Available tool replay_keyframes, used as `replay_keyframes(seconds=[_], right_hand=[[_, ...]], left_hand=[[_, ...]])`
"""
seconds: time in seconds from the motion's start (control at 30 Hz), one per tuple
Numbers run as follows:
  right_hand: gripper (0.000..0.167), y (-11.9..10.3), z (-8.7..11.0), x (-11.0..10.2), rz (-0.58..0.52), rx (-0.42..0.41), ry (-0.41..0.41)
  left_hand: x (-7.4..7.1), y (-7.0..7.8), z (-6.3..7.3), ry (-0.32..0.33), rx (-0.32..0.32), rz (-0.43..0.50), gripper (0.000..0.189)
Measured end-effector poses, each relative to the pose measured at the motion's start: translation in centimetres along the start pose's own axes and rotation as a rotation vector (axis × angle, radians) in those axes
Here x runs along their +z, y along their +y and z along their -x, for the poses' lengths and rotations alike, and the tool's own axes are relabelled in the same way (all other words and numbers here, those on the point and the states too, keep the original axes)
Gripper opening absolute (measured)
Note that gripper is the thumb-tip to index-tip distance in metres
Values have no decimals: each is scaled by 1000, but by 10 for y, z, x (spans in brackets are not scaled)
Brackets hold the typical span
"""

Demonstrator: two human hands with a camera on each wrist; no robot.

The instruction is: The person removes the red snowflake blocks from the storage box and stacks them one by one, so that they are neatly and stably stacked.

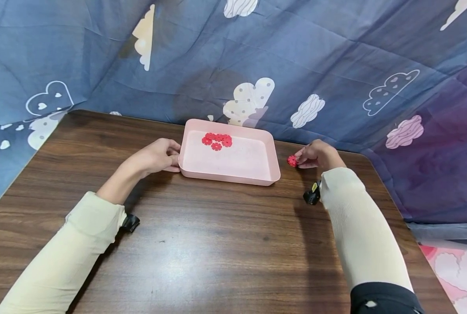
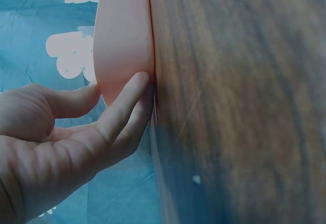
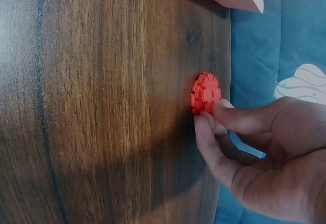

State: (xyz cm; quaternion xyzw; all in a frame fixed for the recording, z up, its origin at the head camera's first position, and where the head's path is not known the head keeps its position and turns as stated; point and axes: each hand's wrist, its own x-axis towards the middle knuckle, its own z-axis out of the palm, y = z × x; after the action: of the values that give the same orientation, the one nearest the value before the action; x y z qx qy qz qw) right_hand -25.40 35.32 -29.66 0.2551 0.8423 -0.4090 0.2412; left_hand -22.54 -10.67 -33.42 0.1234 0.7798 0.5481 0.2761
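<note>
A shallow pink tray [image 1: 233, 178] stands near the table's far edge, with several red notched plastic discs [image 1: 216, 146] grouped at its back left. My left hand [image 1: 155, 157] is at the tray's left end. In the left wrist view its fingertips [image 2: 138, 79] touch the outer wall of the tray [image 2: 125, 30]. Right of the tray, my right hand [image 1: 315, 155] pinches red notched discs [image 1: 292, 161] between thumb and fingers. The right wrist view shows these discs [image 3: 208, 92] as a small overlapping stack, close to the tabletop; whether they touch it I cannot tell.
The brown wood-grain table [image 1: 202, 244] fills the lower view. Behind it hangs a blue cloth [image 1: 202, 52] with cloud prints, close to the table's far edge. Black devices [image 1: 311, 194] are strapped at both wrists.
</note>
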Motion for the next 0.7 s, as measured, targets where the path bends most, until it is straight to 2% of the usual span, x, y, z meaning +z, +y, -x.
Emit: replay_keyframes(seconds=[0.4,0.7], right_hand=[[10,2,0,4,-11,15,14],[10,-13,12,2,-13,-51,57]], left_hand=[[1,0,-1,3,-3,11,48],[2,1,0,1,-1,10,47]])
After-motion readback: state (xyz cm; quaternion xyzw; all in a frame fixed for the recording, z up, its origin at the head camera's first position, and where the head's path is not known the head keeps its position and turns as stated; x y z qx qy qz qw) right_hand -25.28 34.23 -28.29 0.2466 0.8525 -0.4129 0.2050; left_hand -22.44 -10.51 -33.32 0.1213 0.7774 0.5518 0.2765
